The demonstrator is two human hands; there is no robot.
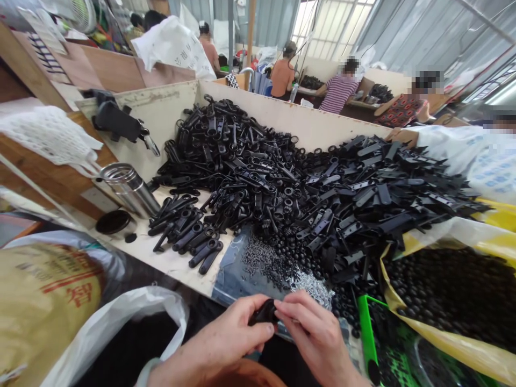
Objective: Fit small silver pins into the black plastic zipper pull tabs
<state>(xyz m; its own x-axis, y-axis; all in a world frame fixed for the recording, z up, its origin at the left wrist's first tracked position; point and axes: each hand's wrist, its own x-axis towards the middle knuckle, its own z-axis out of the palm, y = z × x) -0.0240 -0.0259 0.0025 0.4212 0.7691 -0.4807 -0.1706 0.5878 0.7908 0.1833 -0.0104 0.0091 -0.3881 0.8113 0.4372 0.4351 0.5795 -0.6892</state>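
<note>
— What do our hands hold?
— Our left hand (234, 329) is closed around a small, glossy black, rounded piece (263, 314). Our right hand (316, 329) has its fingertips bunched at the piece's right end; we cannot tell whether they grip it or something smaller.
— And where do we have it?
— Between both hands, at the near edge of a blue-grey sheet (231, 269), near a loose pile of shiny silver metal pins (309, 286).
</note>
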